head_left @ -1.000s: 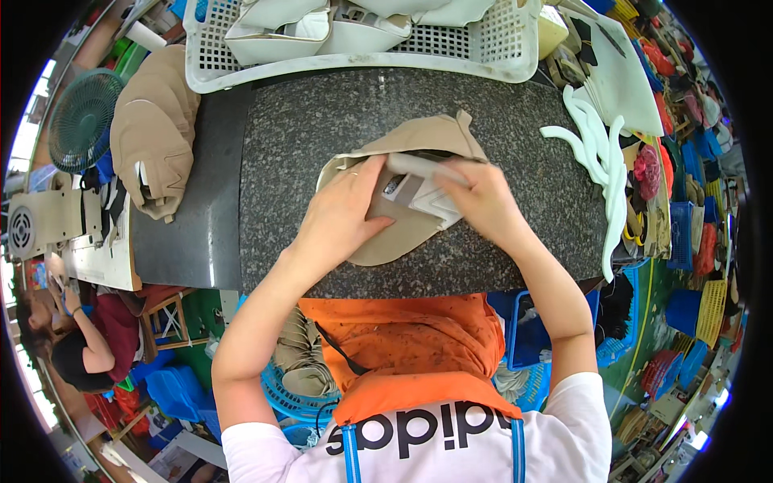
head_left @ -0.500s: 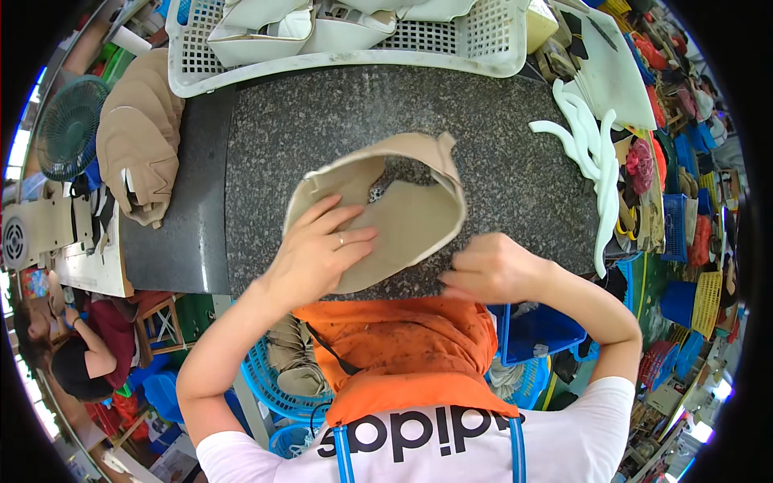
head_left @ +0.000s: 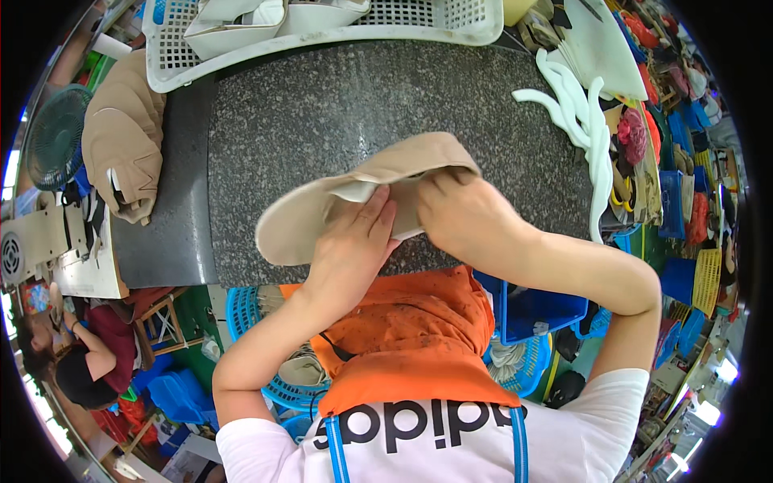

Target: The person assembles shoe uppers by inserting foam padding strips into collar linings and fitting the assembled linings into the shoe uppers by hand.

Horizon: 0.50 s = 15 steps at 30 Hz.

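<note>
A beige fabric shoe upper [head_left: 296, 224] is tilted on its side over the near part of the dark speckled worktop [head_left: 282, 121], its opening turned toward me. My left hand [head_left: 348, 245] reaches into the opening, its fingers pressed together against the inner side beside a small white flap [head_left: 353, 191]. My right hand [head_left: 463, 213] has its fingers curled over the right end of the upper, gripping the edge there. Its fingertips are partly hidden inside the fold.
Behind the worktop sits a white plastic basket [head_left: 483, 30] of white shoe uppers. Nested beige uppers [head_left: 125, 133] lie at the left, long white curved strips [head_left: 597, 153] at the right. Blue bins [head_left: 541, 310] stand below the front edge. Another person [head_left: 84, 362] is at far left.
My right hand has moved up and left from beside the upper and taken hold of its right end. The upper has turned, its left end swinging lower; my left hand shifted right within it.
</note>
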{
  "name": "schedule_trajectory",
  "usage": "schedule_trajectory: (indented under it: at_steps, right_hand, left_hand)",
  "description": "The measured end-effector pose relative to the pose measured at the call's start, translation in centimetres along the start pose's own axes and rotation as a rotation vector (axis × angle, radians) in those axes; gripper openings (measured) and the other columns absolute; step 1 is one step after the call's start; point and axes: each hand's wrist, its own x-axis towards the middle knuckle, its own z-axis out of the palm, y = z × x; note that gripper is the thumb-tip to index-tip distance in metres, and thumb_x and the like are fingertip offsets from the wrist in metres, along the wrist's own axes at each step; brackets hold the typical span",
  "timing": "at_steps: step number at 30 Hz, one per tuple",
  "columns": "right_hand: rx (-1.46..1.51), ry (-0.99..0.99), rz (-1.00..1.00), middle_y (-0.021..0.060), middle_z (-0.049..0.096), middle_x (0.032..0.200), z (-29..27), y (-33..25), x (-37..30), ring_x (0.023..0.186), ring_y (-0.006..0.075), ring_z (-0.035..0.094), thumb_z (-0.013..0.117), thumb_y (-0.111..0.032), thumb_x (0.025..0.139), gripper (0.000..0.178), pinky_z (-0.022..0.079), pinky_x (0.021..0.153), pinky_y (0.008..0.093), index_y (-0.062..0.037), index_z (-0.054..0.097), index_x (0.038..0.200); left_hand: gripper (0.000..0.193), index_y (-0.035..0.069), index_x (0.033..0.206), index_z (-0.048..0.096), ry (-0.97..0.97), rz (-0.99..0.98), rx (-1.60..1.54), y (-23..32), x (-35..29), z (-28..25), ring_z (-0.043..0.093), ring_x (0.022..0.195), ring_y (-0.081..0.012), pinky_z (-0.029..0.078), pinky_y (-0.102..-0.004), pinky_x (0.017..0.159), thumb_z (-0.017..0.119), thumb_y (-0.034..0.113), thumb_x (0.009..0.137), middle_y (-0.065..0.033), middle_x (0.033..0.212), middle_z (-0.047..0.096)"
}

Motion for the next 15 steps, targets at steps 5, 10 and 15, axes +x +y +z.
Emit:
schedule_trajectory:
  at_steps: [5,10,15]
  right_hand:
    - [0.096,0.297,-0.004,0.0057,0.053,0.08,1.5,-1.3,1.1,0.08,0.0212,0.056,0.059,-0.012,0.07,0.018,0.047,0.075,0.0305,-0.0005,0.06,0.083]
    - [0.251,0.252,0.029,0.0068,0.053,0.081,1.8,-0.6,1.5,0.079,0.0222,0.057,0.064,-0.015,0.073,0.019,0.048,0.074,0.0313,-0.0016,0.059,0.084]
    - [0.397,0.337,0.063,0.0088,0.054,0.084,1.8,-2.1,2.2,0.082,0.0237,0.057,0.065,-0.014,0.071,0.017,0.05,0.07,0.0326,-0.0005,0.06,0.08]
  left_hand:
    - [0.047,0.001,0.111,0.06,-0.155,0.142,0.305,-0.4,0.9,-3.6,0.054,0.114,-0.032,0.04,-0.0444,0.102,0.073,0.017,0.069,-0.0131,0.12,0.058]
    - [0.036,0.001,0.104,0.062,-0.202,0.288,0.302,-2.7,0.5,-4.4,0.056,0.11,-0.0317,0.042,-0.043,0.101,0.07,0.01,0.07,-0.0104,0.12,0.058]
    - [0.03,0.005,0.101,0.064,-0.222,0.279,0.228,-2.7,0.7,-5.3,0.058,0.108,-0.0286,0.046,-0.0406,0.094,0.067,0.006,0.072,-0.0079,0.117,0.061]
